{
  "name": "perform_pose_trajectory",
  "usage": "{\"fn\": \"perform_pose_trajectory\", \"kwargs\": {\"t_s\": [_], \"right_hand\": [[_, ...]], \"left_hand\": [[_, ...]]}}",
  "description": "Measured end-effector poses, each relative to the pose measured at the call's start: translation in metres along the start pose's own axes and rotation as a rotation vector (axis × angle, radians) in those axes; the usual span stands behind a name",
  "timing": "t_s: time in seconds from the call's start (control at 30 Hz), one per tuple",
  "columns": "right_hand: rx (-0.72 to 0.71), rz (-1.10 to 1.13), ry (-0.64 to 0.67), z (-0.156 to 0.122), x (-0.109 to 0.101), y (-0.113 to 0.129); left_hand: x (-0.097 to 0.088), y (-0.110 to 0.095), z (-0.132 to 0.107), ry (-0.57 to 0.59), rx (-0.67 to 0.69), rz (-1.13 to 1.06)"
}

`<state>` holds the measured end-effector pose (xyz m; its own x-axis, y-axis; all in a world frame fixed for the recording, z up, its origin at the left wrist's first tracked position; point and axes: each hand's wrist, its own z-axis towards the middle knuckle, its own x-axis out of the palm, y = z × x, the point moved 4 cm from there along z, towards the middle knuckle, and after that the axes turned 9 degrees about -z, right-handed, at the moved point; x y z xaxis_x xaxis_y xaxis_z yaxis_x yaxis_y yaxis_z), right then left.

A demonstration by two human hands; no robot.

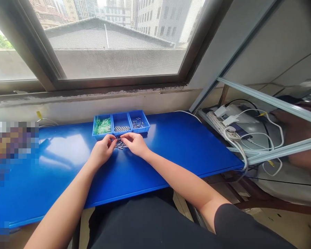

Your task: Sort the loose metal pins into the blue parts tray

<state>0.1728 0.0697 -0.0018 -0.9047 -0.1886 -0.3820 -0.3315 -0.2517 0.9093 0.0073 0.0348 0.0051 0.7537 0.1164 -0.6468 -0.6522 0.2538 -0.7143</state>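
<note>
My left hand [101, 150] and my right hand [137, 144] face each other just in front of the blue bins, thumbs and fingers pinched together. A small thin piece seems to lie between the fingertips, too small to name. Beneath and between my hands lies a loose pile of short, dark metal pieces [121, 145], like screws or pins, partly hidden by the fingers. Three joined blue bins stand behind: the left bin [94, 127] has green and clear pieces, the middle bin [120, 118] has silvery nut-like rings, and the right bin [141, 130] has short metal pins or screws.
The blue table [181, 145] runs below a window [119, 83]. At the right, a metal frame [269, 98] stands beside a power strip [220, 124] with white plugs and cables [280, 141]. Part of another person [303, 138] shows behind the frame. The far left is pixelated.
</note>
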Motion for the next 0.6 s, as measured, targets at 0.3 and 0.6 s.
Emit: {"fn": "perform_pose_trajectory", "kwargs": {"t_s": [0.3, 0.6], "right_hand": [[0.011, 0.004, 0.004, -0.0004, 0.0006, 0.0005], [0.042, 0.044, -0.002, 0.0013, 0.002, -0.0036]], "left_hand": [[-0.002, -0.0002, -0.0001, 0.007, -0.012, 0.023], [-0.0019, -0.0033, -0.0012, -0.008, 0.003, -0.002]]}}
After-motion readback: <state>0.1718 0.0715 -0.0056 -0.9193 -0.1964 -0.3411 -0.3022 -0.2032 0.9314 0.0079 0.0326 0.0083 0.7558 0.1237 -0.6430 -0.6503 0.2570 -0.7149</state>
